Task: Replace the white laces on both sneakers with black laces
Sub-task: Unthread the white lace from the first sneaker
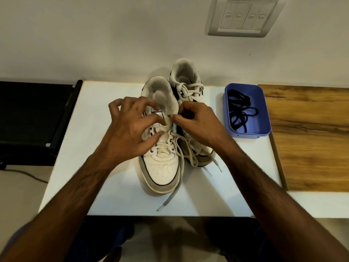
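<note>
A white worktop point(105, 186) stands against a pale wall, with a wood-grain board point(309, 140) butting its right edge and a switch plate point(243, 17) high on the wall beyond. Nearest the person, a loose end of the white lace point(171, 197) trails off the toe of the near sneaker point(160, 173) toward the worktop's front edge; if it is pulled hard from above, that tail could whip through an eyelet and snag, or the aglet could jam. Further in, the left hand point(130, 129) has its fingers curled over the tongue and upper eyelets, steadying the shoe, with the thumb pressing near the lace crossings; the grip looks more like a hold-down than a pinch, and if it slackens the sneaker may slide or tip toward the person as the lace is drawn. The right hand point(194, 123) is clenched in a fingertip pinch on the white lace at the top eyelet, just beside the left thumb. The lace also drapes over the second sneaker point(188, 82), which sits touching the first and further back, still fully laced; a sharp tug could drag it or tangle the two laces together. Farther right, the black laces point(240, 110) lie coiled in a blue tray point(264, 118), knotted-looking enough that they may come out in a clump.
</note>
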`<action>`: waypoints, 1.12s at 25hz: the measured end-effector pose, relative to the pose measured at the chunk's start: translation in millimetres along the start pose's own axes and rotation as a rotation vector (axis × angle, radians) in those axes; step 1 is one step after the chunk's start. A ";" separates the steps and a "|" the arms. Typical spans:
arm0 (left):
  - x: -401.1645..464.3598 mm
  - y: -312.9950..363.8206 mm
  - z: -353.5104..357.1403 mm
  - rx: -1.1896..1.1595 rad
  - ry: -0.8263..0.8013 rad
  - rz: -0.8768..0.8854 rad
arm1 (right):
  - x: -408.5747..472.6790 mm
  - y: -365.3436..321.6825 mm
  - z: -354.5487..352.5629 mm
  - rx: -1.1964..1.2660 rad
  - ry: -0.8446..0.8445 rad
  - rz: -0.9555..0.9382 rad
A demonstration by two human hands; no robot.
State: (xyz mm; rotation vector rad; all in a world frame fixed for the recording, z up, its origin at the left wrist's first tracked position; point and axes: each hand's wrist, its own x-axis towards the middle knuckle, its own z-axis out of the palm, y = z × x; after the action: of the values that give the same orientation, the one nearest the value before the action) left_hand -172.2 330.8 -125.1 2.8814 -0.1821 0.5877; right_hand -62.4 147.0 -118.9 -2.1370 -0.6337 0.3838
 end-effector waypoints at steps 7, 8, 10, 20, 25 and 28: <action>-0.4 -7.0 -6.0 -0.011 0.048 -0.053 | 0.0 -0.3 -0.9 0.008 -0.011 0.008; -1.5 -10.8 -9.3 0.005 0.061 -0.073 | 0.1 -0.2 -1.2 0.008 -0.011 0.006; -2.5 -11.7 -10.7 0.041 0.060 -0.067 | 0.0 0.1 -1.1 0.008 -0.010 0.001; -2.7 -10.8 -8.6 0.049 0.067 -0.034 | 0.5 -0.4 -1.3 -0.006 -0.010 0.000; -0.1 -1.3 -0.5 0.048 0.024 0.028 | 0.8 0.3 -0.8 0.000 -0.002 -0.013; 2.4 5.9 6.2 0.071 0.002 0.097 | 0.6 0.3 -0.3 0.001 -0.004 -0.011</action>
State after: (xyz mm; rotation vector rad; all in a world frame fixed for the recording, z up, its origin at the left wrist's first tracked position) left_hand -168.6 323.6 -128.8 2.9533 -0.3081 0.6268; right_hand -61.7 146.9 -119.0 -2.1314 -0.6470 0.3828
